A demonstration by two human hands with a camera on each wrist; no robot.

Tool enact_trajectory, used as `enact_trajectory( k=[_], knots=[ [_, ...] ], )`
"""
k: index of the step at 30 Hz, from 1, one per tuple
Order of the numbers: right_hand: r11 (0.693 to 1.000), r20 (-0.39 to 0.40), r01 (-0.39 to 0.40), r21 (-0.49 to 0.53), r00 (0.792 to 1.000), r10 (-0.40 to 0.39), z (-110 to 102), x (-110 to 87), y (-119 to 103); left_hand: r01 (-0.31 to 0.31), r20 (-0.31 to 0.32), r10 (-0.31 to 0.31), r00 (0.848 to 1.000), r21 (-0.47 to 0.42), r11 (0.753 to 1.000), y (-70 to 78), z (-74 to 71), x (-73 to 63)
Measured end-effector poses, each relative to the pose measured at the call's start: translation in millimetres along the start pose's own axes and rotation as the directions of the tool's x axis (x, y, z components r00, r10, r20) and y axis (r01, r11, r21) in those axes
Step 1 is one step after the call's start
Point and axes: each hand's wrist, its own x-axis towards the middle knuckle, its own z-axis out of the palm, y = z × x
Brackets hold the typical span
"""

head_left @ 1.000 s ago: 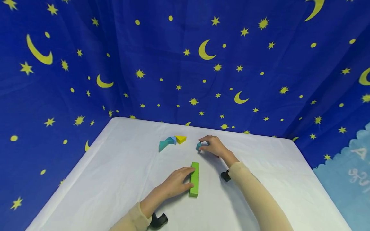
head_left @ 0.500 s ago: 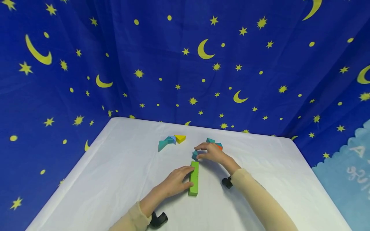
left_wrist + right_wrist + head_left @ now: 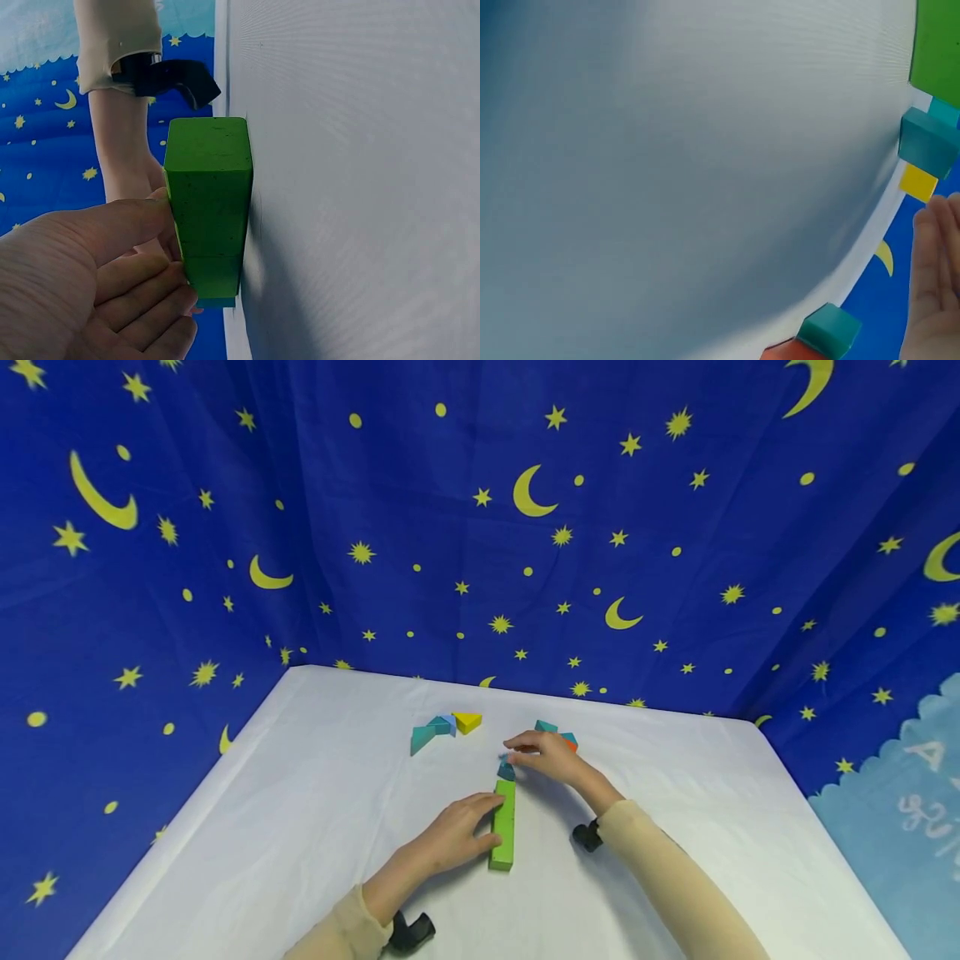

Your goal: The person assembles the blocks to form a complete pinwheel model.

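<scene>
A long green block [image 3: 503,827] lies on the white table, pointing away from me. My left hand [image 3: 453,837] touches its left side with thumb and fingertips; in the left wrist view these fingers [image 3: 150,296] lie extended along that one side. A small teal triangular block [image 3: 506,770] stands at the green block's far end, seemingly against it. Over and beside it is my right hand [image 3: 553,757]. In the right wrist view, the right hand's fingers [image 3: 930,262] are straight and apart from the teal block [image 3: 928,142].
Back left, teal blocks [image 3: 423,737], a light blue block [image 3: 450,722] and a yellow block [image 3: 468,722] lie close together. Behind the right hand are a teal block [image 3: 546,725] and an orange block [image 3: 572,742]. A starry blue curtain [image 3: 450,510] borders the table [image 3: 300,793].
My right hand has brought the teal triangular block nearer and leftward to the green block's far end, then loosened its fingers from it. The left hand stays at the green block.
</scene>
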Motion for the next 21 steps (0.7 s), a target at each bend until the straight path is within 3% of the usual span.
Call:
enact_trajectory(
  k=[12,21],
  knots=[
    [0.992,0.023,-0.099,0.081,0.995,0.098,6.4,9.3,-1.6,0.004,0.006,-0.004,1.000,-0.012,1.000,-0.3,1.5,0.4],
    [0.991,0.054,-0.099,0.091,0.994,0.095,9.5,4.5,-4.3,0.002,0.005,-0.002,1.000,-0.010,1.000,0.4,0.4,-0.1]
  ],
)
